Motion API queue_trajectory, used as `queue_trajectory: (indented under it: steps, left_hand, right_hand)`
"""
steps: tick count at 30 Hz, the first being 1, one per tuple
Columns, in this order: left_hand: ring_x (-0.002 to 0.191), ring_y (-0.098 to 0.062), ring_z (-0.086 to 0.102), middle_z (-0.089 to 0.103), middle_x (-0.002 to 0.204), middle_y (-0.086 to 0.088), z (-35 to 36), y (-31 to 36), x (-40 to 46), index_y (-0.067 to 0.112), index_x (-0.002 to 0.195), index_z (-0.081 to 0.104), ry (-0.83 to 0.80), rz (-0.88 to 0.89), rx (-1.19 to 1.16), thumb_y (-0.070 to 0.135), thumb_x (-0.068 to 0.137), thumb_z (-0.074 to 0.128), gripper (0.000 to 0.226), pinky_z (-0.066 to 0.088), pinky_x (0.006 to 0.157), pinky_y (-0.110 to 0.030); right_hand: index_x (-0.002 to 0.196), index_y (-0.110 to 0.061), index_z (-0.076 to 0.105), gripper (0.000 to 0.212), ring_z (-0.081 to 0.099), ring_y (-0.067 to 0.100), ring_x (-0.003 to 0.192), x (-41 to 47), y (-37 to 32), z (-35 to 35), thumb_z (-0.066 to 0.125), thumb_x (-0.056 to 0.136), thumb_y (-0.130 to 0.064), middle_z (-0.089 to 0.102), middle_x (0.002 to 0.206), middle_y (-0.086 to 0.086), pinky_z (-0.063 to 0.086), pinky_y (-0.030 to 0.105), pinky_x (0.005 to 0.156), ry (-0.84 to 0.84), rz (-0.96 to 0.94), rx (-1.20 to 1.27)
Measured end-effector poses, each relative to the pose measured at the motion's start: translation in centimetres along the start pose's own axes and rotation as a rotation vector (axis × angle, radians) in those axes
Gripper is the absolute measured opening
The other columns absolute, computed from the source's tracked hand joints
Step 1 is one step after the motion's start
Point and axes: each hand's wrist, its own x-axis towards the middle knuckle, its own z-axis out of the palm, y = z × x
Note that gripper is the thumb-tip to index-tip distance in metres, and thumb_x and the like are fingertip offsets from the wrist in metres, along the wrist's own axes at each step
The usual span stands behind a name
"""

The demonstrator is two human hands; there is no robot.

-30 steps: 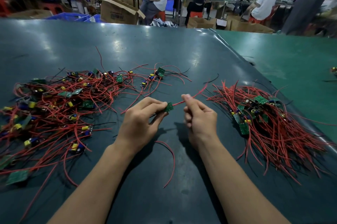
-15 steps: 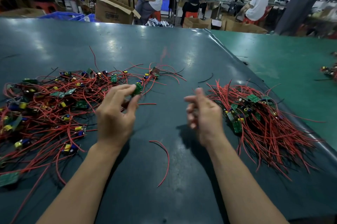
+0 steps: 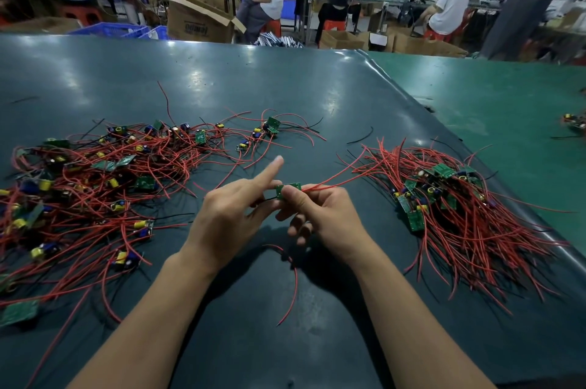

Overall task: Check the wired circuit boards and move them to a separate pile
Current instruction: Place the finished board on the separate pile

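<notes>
A small green circuit board (image 3: 288,189) is held above the table's middle, between both hands. My right hand (image 3: 326,217) pinches it with thumb and forefinger. My left hand (image 3: 231,214) grips its left side with curled fingers, the index finger sticking straight up. The board's red wires trail right toward the right pile (image 3: 450,208), a heap of boards with long red wires. The left pile (image 3: 104,179) is a wider, tangled spread of wired boards with yellow and blue parts.
A loose red wire (image 3: 293,287) lies on the dark mat (image 3: 222,87) under my hands, and a short black wire (image 3: 361,136) lies farther back. A green table (image 3: 507,109) adjoins on the right with more boards (image 3: 575,123). People and cardboard boxes are behind.
My left hand has brought a board from the edge of the left pile back to the middle. My right hand, empty half a second ago, has taken hold of it.
</notes>
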Motion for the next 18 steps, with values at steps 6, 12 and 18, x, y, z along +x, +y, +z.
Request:
queue_trajectory:
  steps: [6, 12, 18]
  left_hand:
    - [0.068, -0.024, 0.068, 0.075, 0.082, -0.004, -0.5, -0.7, 0.1, 0.003, 0.091, 0.078, 0.027, 0.035, 0.074, 0.010, 0.080, 0.076, 0.013, 0.054, 0.064, -0.038]
    - [0.068, -0.025, 0.062, 0.074, 0.078, -0.005, -2.2, -3.2, -0.2, 0.002, 0.088, 0.078, 0.184, -0.129, 0.158, 0.007, 0.080, 0.078, 0.009, 0.052, 0.065, -0.039]
    - [0.070, -0.029, 0.062, 0.072, 0.079, -0.014, -2.9, -4.2, -0.6, -0.001, 0.092, 0.077, 0.414, -0.339, 0.321, 0.005, 0.083, 0.075, 0.010, 0.037, 0.068, -0.019]
  right_hand:
    - [0.077, -0.004, 0.067, 0.026, 0.055, 0.015, 0.040, 0.1, -0.2, -0.4, 0.066, 0.093, -0.024, 0.067, 0.060, 0.007, 0.043, 0.021, 0.035, 0.161, 0.003, -0.072]
    - [0.081, -0.002, 0.067, 0.026, 0.053, 0.014, 0.040, 0.0, -0.9, -1.5, 0.068, 0.092, -0.025, 0.065, 0.060, 0.006, 0.041, 0.022, 0.036, 0.356, -0.084, 0.050]
    - [0.075, -0.007, 0.064, 0.032, 0.051, 0.012, 0.035, 0.3, -1.9, -3.0, 0.064, 0.094, -0.032, 0.065, 0.056, 0.004, 0.039, 0.019, 0.033, 0.816, -0.265, 0.304]
